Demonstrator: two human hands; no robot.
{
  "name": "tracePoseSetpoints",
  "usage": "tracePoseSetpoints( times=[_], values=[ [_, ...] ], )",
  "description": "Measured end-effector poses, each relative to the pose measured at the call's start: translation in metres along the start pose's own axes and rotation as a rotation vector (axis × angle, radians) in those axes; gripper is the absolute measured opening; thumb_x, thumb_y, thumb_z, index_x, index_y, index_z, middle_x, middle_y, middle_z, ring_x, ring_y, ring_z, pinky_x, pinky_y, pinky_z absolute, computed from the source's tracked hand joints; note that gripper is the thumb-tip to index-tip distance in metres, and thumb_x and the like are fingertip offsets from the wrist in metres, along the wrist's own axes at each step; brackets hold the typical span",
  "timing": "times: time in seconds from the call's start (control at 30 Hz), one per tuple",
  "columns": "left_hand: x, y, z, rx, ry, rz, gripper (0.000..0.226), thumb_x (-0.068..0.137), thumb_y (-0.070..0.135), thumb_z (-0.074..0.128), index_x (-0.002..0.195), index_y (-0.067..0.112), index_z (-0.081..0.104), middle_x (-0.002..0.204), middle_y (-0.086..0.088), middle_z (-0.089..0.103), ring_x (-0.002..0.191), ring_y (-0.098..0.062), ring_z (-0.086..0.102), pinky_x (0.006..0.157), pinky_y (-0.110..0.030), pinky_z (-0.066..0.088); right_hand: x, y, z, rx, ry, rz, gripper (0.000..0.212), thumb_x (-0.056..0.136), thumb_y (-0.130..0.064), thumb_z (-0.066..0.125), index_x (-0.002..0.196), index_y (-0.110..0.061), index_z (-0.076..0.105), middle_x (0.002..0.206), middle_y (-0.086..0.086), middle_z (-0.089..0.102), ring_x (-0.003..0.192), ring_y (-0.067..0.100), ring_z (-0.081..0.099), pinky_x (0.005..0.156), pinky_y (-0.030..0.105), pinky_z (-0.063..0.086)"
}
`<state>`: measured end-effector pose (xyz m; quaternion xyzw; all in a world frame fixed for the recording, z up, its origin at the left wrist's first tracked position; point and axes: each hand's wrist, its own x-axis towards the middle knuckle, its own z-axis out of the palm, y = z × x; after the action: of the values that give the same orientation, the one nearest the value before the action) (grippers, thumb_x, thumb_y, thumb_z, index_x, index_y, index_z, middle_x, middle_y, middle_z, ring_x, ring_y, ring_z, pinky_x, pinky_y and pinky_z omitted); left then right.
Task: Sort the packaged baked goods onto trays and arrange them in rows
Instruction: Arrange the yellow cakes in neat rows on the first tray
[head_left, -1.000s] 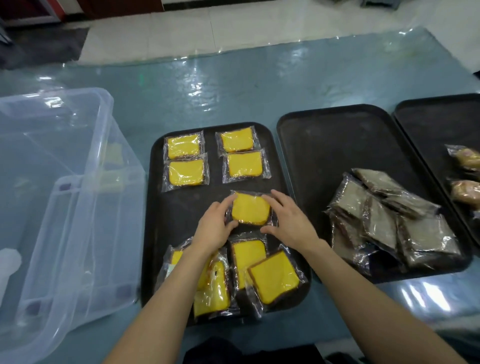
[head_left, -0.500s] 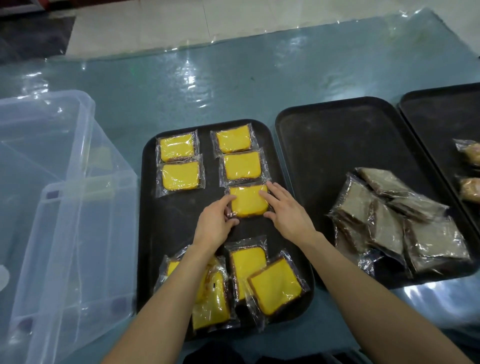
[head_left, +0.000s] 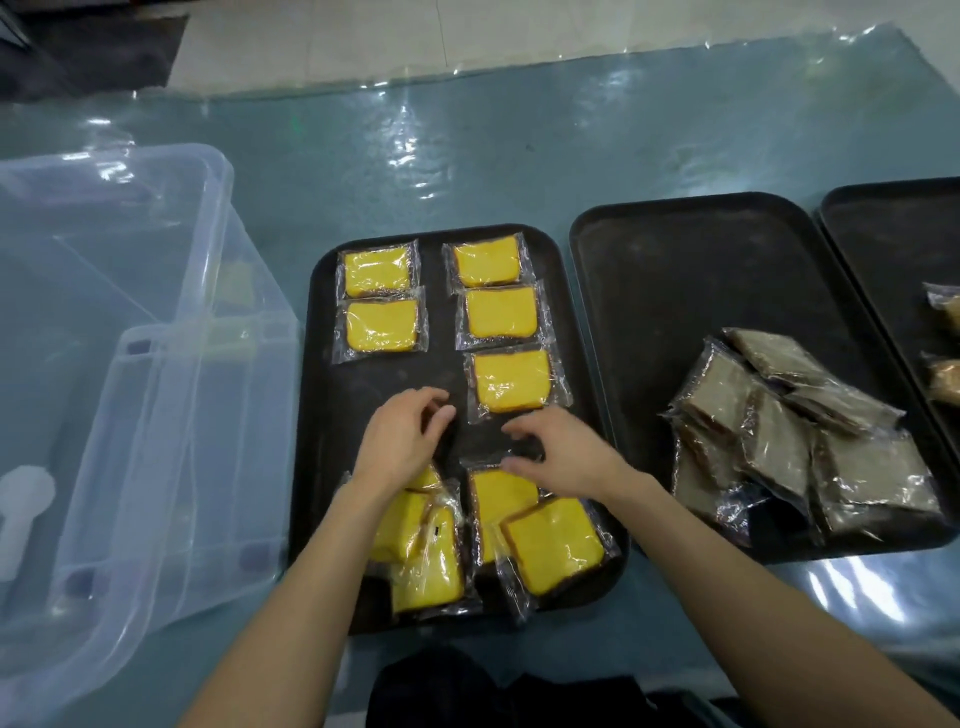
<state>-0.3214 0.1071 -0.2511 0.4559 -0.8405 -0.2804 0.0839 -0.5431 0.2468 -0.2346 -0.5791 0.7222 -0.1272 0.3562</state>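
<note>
Fingers (head_left: 436, 413) curled, five yellow packs (head_left: 511, 379) in rows, three black trays (head_left: 675, 249)

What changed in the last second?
The left hand and right hand slid the wrapped yellow cake slice away from the person into third place in the right column, let go, and drew back toward the near yellow pile. Other four rowed slices and brown packets stayed put.

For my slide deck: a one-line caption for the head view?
Left hand and right hand above a tray of yellow packs, five already in rows.
</note>
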Motion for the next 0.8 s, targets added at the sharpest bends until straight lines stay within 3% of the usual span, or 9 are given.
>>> tracePoseSetpoints(
  times=[0.1,0.17,0.27,0.37,0.5,0.63,0.7,0.8],
  values=[
    [-0.023,-0.028,-0.008,0.060,-0.002,-0.039,0.038,0.110,0.058,0.049,0.130,0.035,0.072,0.129,0.010,0.067,0.127,-0.014,0.057,0.114,-0.051,0.048,0.003,-0.010,0.013,-0.238,-0.155,-0.009,0.074,0.089,-0.060,0.079,0.152,-0.028,0.057,0.127,-0.008,0.059,0.131,0.016,0.045,0.112,0.044,0.045],
    [-0.040,-0.043,-0.009,0.056,-0.066,-0.102,0.046,0.107,0.066,0.042,0.132,0.040,0.071,0.134,0.010,0.061,0.133,-0.015,0.051,0.116,-0.051,0.044,0.006,-0.015,0.012,-0.278,-0.188,0.012,0.062,0.087,-0.059,0.082,0.138,-0.026,0.066,0.118,-0.007,0.057,0.123,0.019,0.047,0.108,0.045,0.047],
    [-0.063,-0.051,-0.004,0.053,-0.100,-0.129,0.046,0.108,0.063,0.043,0.137,0.039,0.069,0.132,0.007,0.056,0.131,-0.017,0.047,0.115,-0.050,0.043,0.008,-0.019,0.003,-0.143,-0.232,0.063,0.040,0.085,-0.048,0.089,0.109,-0.023,0.070,0.109,-0.005,0.058,0.103,0.019,0.060,0.092,0.041,0.057],
    [-0.074,-0.047,0.002,0.010,-0.074,-0.158,0.040,0.112,0.054,0.047,0.142,0.037,0.067,0.128,0.005,0.055,0.127,-0.017,0.048,0.113,-0.048,0.045,0.009,-0.023,-0.016,-0.009,-0.228,0.126,0.034,0.087,-0.038,0.090,0.107,-0.023,0.066,0.107,-0.003,0.069,0.098,0.017,0.069,0.085,0.037,0.060],
    [-0.081,-0.048,0.003,-0.066,-0.056,-0.211,0.038,0.113,0.049,0.046,0.142,0.036,0.068,0.121,0.006,0.054,0.121,-0.015,0.051,0.108,-0.042,0.048,0.015,-0.027,-0.042,0.171,0.003,0.194,0.033,0.088,-0.031,0.091,0.111,-0.027,0.068,0.105,-0.005,0.073,0.096,0.014,0.072,0.082,0.036,0.063],
    [-0.083,-0.057,0.000,-0.116,-0.054,-0.222,0.034,0.112,0.046,0.052,0.139,0.037,0.071,0.114,0.008,0.055,0.112,-0.013,0.057,0.100,-0.039,0.052,0.029,-0.042,-0.044,0.557,0.338,0.300,0.035,0.097,-0.025,0.082,0.128,-0.021,0.066,0.113,0.000,0.073,0.099,0.017,0.072,0.074,0.033,0.059],
    [-0.082,-0.061,-0.003,-0.143,-0.019,-0.243,0.033,0.112,0.044,0.054,0.137,0.035,0.073,0.113,0.009,0.059,0.109,-0.012,0.060,0.098,-0.038,0.053,0.043,-0.061,-0.036,0.767,0.365,0.332,0.033,0.099,-0.022,0.080,0.128,-0.017,0.066,0.117,0.002,0.074,0.102,0.018,0.073,0.077,0.034,0.061],
    [-0.077,-0.065,-0.011,-0.298,0.155,-0.344,0.032,0.113,0.038,0.055,0.140,0.027,0.069,0.120,0.007,0.068,0.110,-0.010,0.065,0.093,-0.030,0.054,0.066,-0.092,-0.017,0.855,0.303,0.336,0.026,0.100,-0.024,0.079,0.123,-0.017,0.069,0.112,0.001,0.075,0.101,0.019,0.073,0.084,0.040,0.063]
  ],
)
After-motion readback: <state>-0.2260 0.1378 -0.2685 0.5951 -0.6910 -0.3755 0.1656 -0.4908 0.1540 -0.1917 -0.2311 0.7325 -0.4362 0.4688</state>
